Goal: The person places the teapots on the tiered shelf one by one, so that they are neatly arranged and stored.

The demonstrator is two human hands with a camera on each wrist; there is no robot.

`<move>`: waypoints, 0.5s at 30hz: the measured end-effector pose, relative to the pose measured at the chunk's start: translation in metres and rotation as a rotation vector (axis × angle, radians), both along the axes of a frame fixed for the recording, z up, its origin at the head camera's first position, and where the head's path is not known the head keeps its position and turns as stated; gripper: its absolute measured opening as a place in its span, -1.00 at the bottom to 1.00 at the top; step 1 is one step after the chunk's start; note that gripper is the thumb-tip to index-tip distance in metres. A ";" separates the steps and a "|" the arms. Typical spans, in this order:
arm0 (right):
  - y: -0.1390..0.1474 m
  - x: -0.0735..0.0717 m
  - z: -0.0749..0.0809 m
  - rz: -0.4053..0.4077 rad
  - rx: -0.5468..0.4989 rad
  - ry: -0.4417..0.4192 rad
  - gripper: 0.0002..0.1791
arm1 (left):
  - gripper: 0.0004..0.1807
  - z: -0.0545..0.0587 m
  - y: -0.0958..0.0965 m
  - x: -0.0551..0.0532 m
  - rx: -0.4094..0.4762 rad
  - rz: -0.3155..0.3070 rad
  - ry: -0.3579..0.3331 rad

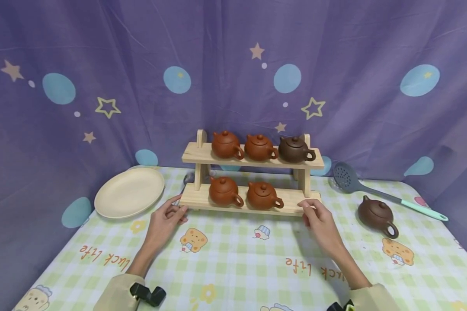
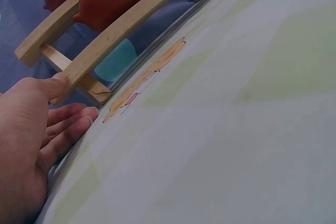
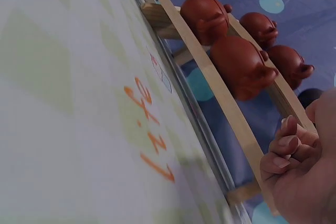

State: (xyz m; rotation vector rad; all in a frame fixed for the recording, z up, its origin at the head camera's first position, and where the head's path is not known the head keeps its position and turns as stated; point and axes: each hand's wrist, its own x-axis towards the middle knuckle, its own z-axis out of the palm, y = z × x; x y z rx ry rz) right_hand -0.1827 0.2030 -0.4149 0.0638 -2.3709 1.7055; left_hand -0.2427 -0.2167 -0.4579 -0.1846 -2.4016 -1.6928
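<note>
A two-tier wooden rack (image 1: 253, 198) stands at the back of the table. Its upper board carries two reddish-brown teapots (image 1: 225, 145) and a dark brown teapot (image 1: 294, 149); two more reddish-brown teapots (image 1: 223, 191) sit on the lower board. My left hand (image 1: 164, 220) grips the left end of the lower board, its thumb (image 2: 55, 85) at the corner and the other fingers below. At the opposite end, my right hand (image 1: 321, 222) holds the lower board, with fingers (image 3: 286, 142) curled in beside its edge. Part of that end is hidden behind the right hand.
To the left lies a round cream plate (image 1: 130, 193). A grey slotted ladle with a mint handle (image 1: 389, 196) lies at the back right, and another dark brown teapot (image 1: 376, 214) stands in front of it. Behind the table hangs a purple curtain (image 1: 233, 86).
</note>
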 end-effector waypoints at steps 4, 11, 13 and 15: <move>0.011 0.004 -0.002 -0.017 0.013 0.002 -0.66 | -0.44 0.007 0.003 0.003 -0.005 0.003 -0.016; 0.032 0.013 -0.006 -0.045 0.072 0.000 -0.61 | -0.45 0.031 0.011 0.018 0.012 -0.020 -0.023; 0.038 0.016 -0.006 -0.055 0.093 0.004 -0.59 | -0.44 0.032 0.011 0.019 0.016 -0.023 -0.027; 0.044 0.018 -0.006 -0.066 0.108 0.012 -0.58 | -0.44 0.032 0.011 0.019 0.018 -0.025 -0.026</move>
